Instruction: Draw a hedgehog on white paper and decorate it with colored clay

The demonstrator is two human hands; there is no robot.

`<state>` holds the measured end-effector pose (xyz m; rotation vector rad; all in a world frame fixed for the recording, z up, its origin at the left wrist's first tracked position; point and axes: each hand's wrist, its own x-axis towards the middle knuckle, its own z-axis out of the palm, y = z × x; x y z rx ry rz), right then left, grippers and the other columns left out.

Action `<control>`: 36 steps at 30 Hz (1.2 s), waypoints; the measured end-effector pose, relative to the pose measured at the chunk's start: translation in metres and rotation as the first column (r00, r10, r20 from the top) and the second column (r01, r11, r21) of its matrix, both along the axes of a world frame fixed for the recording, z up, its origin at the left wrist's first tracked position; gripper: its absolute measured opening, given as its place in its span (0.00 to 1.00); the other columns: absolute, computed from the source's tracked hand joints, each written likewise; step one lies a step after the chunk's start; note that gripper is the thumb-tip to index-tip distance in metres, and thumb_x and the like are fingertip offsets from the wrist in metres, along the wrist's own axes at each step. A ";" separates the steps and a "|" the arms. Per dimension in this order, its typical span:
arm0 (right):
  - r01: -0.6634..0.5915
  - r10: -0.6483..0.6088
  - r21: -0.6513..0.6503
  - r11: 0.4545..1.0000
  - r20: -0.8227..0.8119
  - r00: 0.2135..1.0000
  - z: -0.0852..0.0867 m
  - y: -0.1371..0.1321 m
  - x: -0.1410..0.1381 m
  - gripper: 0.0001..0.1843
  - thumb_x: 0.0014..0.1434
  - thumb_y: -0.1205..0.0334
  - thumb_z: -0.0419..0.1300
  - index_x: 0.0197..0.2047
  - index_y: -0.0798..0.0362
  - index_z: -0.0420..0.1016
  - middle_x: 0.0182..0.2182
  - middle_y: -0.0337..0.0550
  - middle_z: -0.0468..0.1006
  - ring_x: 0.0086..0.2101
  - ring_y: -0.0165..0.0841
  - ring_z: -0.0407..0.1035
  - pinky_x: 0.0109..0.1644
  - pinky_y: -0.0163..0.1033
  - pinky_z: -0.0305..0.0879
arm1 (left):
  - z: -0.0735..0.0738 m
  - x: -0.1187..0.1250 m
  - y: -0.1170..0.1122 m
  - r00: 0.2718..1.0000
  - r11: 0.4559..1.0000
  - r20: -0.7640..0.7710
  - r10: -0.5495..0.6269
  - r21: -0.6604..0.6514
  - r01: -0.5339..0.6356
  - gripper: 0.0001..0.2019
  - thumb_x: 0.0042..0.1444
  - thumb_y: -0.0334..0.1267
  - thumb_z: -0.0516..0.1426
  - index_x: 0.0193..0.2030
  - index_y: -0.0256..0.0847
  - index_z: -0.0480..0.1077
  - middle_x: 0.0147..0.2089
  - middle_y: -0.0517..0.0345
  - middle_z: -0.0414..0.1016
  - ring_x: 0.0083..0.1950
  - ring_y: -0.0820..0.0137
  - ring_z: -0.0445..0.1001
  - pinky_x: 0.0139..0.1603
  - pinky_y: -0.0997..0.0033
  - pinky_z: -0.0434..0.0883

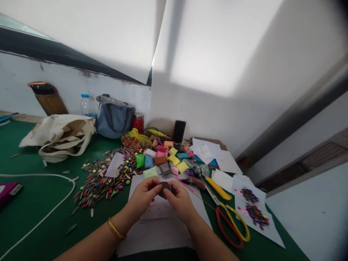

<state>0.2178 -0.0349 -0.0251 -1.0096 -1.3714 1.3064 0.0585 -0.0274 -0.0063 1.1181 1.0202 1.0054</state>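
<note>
Both my hands meet over a white sheet of paper (163, 232) near the front of the green table (32, 214). My left hand (143, 197) and my right hand (181, 201) pinch a small dark grey lump of clay (165, 187) between their fingertips. A gold bangle (115, 229) circles my left wrist. Just beyond my hands lie several small bags of coloured clay (163, 157).
A heap of sunflower seeds and coloured beads (104, 177) spreads to the left. Scissors (231, 221) and a yellow cutter (219, 188) lie at right, beside paper with seed hedgehogs (252, 208). Cloth bags (61, 136), a bottle, a phone (179, 131) and a white cord (54, 206) stand further back.
</note>
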 end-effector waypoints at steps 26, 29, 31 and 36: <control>0.056 -0.066 0.077 0.995 0.135 0.989 -0.006 0.001 0.002 0.09 0.59 0.55 0.59 0.32 0.52 0.70 0.27 0.39 0.74 0.30 0.34 0.70 0.35 0.38 0.69 | 0.000 0.000 0.000 0.998 0.992 -0.036 0.055 0.118 -0.051 0.17 0.44 0.46 0.67 0.40 0.40 0.76 0.33 0.55 0.77 0.34 0.66 0.74 0.31 0.71 0.71; 0.071 -0.099 0.124 0.990 0.230 0.968 0.000 0.000 0.002 0.06 0.58 0.59 0.58 0.32 0.52 0.71 0.26 0.38 0.73 0.29 0.32 0.68 0.33 0.36 0.65 | 0.004 0.001 -0.003 0.994 0.991 -0.106 0.021 0.136 -0.007 0.14 0.49 0.45 0.64 0.40 0.41 0.76 0.37 0.52 0.79 0.36 0.64 0.75 0.29 0.72 0.70; 0.074 -0.107 0.134 0.988 0.264 0.959 0.004 -0.002 0.001 0.06 0.57 0.61 0.58 0.31 0.52 0.71 0.25 0.37 0.72 0.28 0.31 0.66 0.32 0.35 0.63 | 0.006 0.002 -0.004 0.992 0.990 -0.121 0.021 0.140 -0.003 0.14 0.49 0.45 0.63 0.41 0.41 0.76 0.37 0.52 0.79 0.35 0.65 0.75 0.29 0.72 0.70; 0.063 -0.096 0.122 0.991 0.285 0.954 0.011 -0.004 -0.001 0.05 0.55 0.62 0.57 0.30 0.53 0.71 0.25 0.37 0.71 0.27 0.31 0.65 0.31 0.35 0.61 | 0.003 0.002 -0.001 0.993 0.992 -0.112 0.037 0.127 -0.022 0.12 0.50 0.46 0.62 0.31 0.38 0.73 0.28 0.57 0.74 0.30 0.68 0.72 0.29 0.72 0.70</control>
